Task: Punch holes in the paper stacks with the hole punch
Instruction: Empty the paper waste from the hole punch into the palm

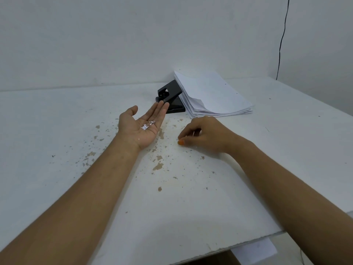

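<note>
A black hole punch stands at the back of the white table, its lever raised. A stack of white paper lies right beside it, with small punched holes near its far edge. My left hand lies palm up in front of the punch, fingers straight, with several small white paper scraps resting on the palm. My right hand is palm down to the right, its fingers curled and its fingertips pressed together on the tabletop. Whatever sits between them is too small to make out.
The tabletop has worn brown chipped spots around both hands. The table's front edge runs across the lower right, with a white sheet below it. A black cable hangs down the wall at the right.
</note>
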